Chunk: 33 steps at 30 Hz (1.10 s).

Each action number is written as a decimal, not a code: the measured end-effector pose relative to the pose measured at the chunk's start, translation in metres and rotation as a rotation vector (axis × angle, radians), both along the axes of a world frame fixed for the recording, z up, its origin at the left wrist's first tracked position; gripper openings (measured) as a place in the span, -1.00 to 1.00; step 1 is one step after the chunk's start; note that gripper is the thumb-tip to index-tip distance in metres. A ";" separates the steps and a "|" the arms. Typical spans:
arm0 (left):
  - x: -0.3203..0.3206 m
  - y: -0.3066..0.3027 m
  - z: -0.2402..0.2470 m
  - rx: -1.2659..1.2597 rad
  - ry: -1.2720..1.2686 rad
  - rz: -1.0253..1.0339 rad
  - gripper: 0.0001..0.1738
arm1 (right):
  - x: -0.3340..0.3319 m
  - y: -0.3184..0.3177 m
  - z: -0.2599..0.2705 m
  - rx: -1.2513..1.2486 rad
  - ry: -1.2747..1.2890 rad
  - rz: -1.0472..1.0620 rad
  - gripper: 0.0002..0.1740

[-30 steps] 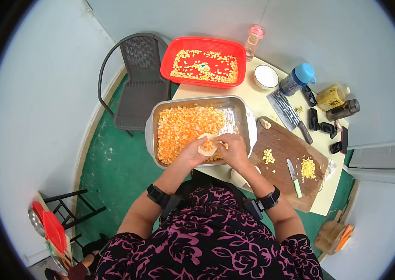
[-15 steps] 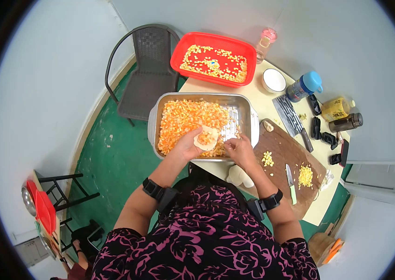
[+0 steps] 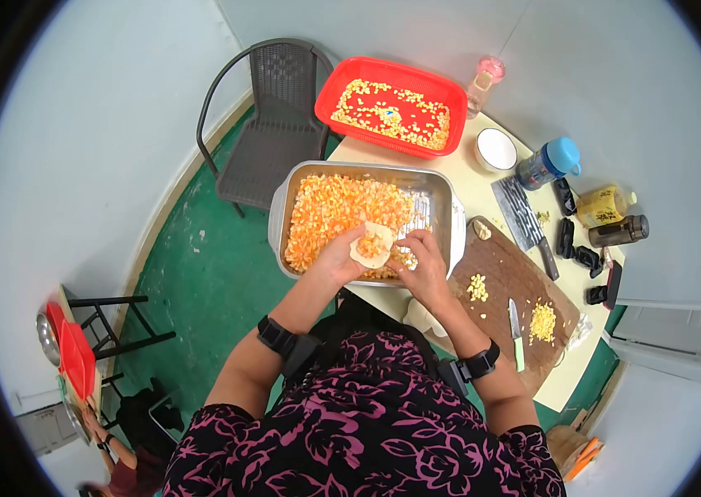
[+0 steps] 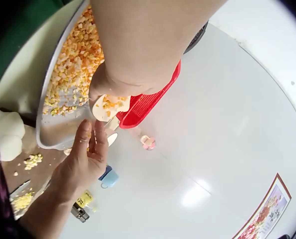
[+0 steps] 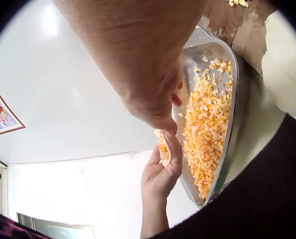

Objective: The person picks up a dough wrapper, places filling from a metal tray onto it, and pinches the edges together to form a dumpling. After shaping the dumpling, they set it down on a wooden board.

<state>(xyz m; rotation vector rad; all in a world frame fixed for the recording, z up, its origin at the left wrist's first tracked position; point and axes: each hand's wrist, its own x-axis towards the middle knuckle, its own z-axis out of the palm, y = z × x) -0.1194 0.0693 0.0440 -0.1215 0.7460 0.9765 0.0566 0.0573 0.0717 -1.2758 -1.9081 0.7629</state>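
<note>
Over the metal pan (image 3: 456, 217), my left hand (image 3: 337, 258) holds a round dough wrapper (image 3: 380, 233) on its fingers. A small mound of chopped orange and pale filling (image 3: 371, 245) lies in the wrapper's middle. My right hand (image 3: 426, 272) is at the wrapper's right side, thumb and forefinger apart and fingertips right at its edge. In the left wrist view, the right hand (image 4: 83, 167) reaches up to the wrapper (image 4: 104, 110) with nothing visible in its fingers. Diced orange and yellow filling (image 3: 330, 211) covers most of the pan's bottom, thinning toward the right.
Behind the pan stands a red basket (image 3: 389, 149) with pale pieces in it. To the right are a cutting board (image 3: 495, 311) with a small knife (image 3: 517, 335), a cleaver (image 3: 520, 214), a white bowl (image 3: 496, 151) and a blue-capped bottle (image 3: 547, 164). Pale dough (image 3: 421, 316) sits beside my right wrist.
My right hand drew away from the wrapper to the right, then came back to its edge with fingers spread. The left hand keeps holding the wrapper, now opened flatter with its filling showing.
</note>
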 end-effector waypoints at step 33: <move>0.016 0.001 0.003 0.029 -0.093 -0.015 -0.61 | 0.002 0.004 0.005 0.194 -0.018 0.158 -0.82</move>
